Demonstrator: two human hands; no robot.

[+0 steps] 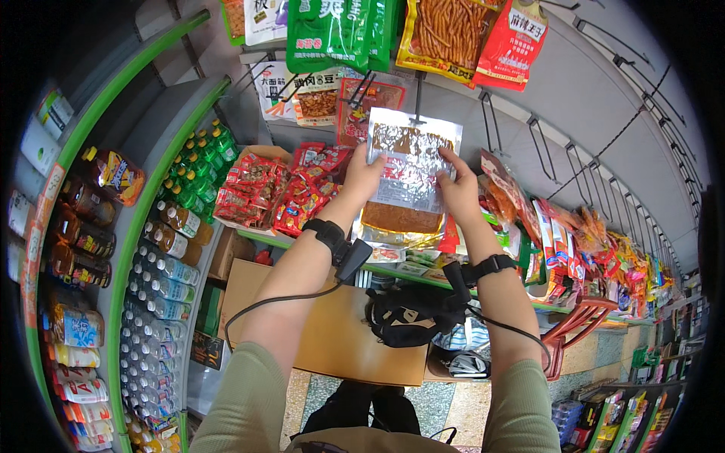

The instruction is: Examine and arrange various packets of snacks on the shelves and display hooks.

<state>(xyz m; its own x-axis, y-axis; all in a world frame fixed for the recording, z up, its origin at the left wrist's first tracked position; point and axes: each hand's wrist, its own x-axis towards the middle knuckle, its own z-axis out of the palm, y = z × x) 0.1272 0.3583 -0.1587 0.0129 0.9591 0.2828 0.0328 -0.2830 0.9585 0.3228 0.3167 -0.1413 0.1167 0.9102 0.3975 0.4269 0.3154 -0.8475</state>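
Note:
A shiny plastic snack packet (409,195) with a clear brown window and printed writing is held upright between my two hands. Its top edge, with a hang hole, is at the end of a metal display hook (418,99); whether the hook passes through the hole, I cannot tell. My left hand (362,174) grips the packet's left edge, thumb on the front. On the right edge, my right hand (460,186) has its thumb and fingers against the front. Behind the packet hangs a reddish snack bag (362,113).
Boxes of small red snack packets (255,189) stand left of my hands. Drink bottles (170,294) fill shelves further left. Bare hooks (544,147) stick out at right above hanging snack bags (566,243). Below are a wooden table (357,334), a black bag (408,317) and a red chair (578,328).

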